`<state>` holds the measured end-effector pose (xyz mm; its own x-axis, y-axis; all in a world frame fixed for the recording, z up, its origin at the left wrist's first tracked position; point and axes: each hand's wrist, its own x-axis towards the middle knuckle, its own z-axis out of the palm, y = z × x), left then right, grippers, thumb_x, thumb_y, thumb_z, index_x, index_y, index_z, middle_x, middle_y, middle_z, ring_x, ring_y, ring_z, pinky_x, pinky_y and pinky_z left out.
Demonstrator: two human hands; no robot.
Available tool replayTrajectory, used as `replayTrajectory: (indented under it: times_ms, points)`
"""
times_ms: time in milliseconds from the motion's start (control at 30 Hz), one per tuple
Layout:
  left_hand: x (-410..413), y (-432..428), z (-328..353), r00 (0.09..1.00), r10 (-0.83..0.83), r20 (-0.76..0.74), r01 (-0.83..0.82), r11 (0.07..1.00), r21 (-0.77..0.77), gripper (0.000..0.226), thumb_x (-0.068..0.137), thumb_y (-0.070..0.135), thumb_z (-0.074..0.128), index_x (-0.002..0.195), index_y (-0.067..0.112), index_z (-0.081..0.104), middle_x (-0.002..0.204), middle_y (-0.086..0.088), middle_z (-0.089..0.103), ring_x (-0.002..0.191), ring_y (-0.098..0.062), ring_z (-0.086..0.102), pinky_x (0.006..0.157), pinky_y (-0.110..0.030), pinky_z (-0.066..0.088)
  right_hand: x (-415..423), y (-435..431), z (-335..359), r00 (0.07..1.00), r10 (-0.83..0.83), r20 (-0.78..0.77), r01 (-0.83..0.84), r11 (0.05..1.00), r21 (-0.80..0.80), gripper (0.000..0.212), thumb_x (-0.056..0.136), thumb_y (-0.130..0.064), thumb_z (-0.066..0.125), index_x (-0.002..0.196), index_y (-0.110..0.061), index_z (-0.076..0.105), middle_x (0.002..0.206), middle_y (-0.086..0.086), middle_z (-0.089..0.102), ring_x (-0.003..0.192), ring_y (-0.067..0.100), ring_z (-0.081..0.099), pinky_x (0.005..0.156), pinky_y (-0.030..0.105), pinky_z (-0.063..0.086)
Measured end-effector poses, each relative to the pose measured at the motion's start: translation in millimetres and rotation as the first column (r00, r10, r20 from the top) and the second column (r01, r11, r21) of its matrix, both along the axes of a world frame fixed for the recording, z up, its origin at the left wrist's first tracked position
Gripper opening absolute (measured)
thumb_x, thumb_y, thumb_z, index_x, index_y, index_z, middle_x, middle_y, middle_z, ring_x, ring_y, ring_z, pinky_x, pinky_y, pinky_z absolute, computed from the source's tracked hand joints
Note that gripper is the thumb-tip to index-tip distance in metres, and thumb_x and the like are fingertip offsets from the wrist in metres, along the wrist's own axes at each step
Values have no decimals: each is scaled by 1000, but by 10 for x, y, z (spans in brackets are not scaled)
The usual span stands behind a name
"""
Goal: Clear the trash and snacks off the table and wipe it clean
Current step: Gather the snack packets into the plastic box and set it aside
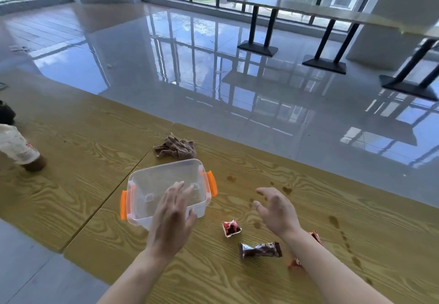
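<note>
A clear plastic box [147,182] with orange clips stands on the wooden table [95,161]. My left hand [172,218] hovers over its near right corner, fingers straight, holding nothing. My right hand [276,208] hangs above the table to the right, fingers loosely spread and empty. A small red and white wrapper [231,227] and a dark brown snack packet [260,249] lie between my arms. Another red wrapper [295,262] is partly hidden under my right forearm. A crumpled brown cloth [175,148] lies behind the box. Brown stains [286,189] dot the tabletop at the right.
A brown bottle with a white label [21,150] lies at the table's left edge. The table's far edge drops to a shiny floor. Other tables on black bases [325,65] stand at the back right by the windows.
</note>
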<state>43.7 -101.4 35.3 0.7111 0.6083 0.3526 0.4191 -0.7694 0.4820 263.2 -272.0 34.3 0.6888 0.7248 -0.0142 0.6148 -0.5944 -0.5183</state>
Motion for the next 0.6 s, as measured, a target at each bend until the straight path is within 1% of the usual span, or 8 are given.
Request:
replayTrajectory:
  times_ms: [67, 133, 267, 333, 433, 500, 533, 600]
  points:
    - [142, -206, -30, 998, -62, 16, 62, 998, -4, 58, 74, 4, 76, 128, 10, 57, 133, -12, 53, 127, -28, 49, 103, -42, 44, 90, -227, -5, 1000, 8, 10, -8, 1000, -26, 39, 93, -27, 65, 129, -15, 60, 126, 4, 63, 111, 18, 60, 89, 31, 50]
    - [264, -397, -110, 994, -107, -9, 106, 993, -46, 55, 77, 9, 75, 129, 12, 57, 134, -11, 53, 126, -26, 49, 101, -40, 46, 175, -431, -19, 1000, 16, 13, -15, 998, -62, 36, 92, -27, 64, 127, -18, 61, 124, 2, 64, 112, 17, 60, 89, 29, 50]
    - [459, -634, -350, 976, -153, -154, 136, 984, -116, 49, 79, 16, 73, 126, 13, 59, 131, -11, 55, 123, -28, 53, 98, -41, 49, 306, -795, -99, 1000, 16, 11, -14, 985, -172, 40, 92, -31, 62, 131, -22, 57, 127, -2, 60, 117, 16, 55, 95, 31, 49]
    - [546, -701, -443, 957, -184, -225, 165, 981, -101, 47, 77, 14, 74, 122, 14, 62, 124, -11, 59, 115, -28, 57, 94, -40, 51, 348, -962, -144, 1000, -6, 4, 7, 967, -253, 43, 92, -32, 59, 135, -25, 53, 130, -4, 56, 120, 16, 50, 95, 32, 49]
    - [658, -770, -569, 926, -215, -310, 193, 976, -101, 52, 69, 8, 75, 119, 15, 64, 112, -6, 61, 99, -27, 61, 84, -37, 54, 384, -1181, -193, 999, -45, -21, 34, 930, -366, 51, 90, -31, 57, 140, -30, 47, 136, -4, 49, 124, 17, 42, 97, 33, 47]
    - [729, -793, -650, 897, -215, -386, 183, 976, -118, 57, 72, 7, 70, 127, 17, 59, 117, -7, 59, 104, -29, 59, 86, -38, 52, 387, -1296, -217, 998, -48, -48, 23, 904, -427, 57, 87, -34, 60, 142, -34, 43, 140, -5, 44, 127, 18, 38, 98, 34, 46]
    - [769, -799, -688, 878, -213, -428, 176, 976, -125, 61, 75, 7, 65, 134, 20, 54, 126, -8, 55, 113, -30, 55, 92, -39, 50, 383, -1343, -237, 997, -45, -63, 12, 893, -450, 60, 86, -36, 62, 142, -36, 42, 142, -6, 41, 128, 19, 35, 99, 35, 45]
    - [846, -792, -741, 820, -220, -528, 150, 974, -173, 68, 84, 8, 56, 147, 27, 38, 147, -9, 40, 131, -28, 40, 104, -38, 41, 364, -1411, -282, 995, -35, -97, -16, 878, -478, 68, 82, -39, 68, 143, -40, 38, 149, -5, 33, 131, 22, 31, 101, 38, 44]
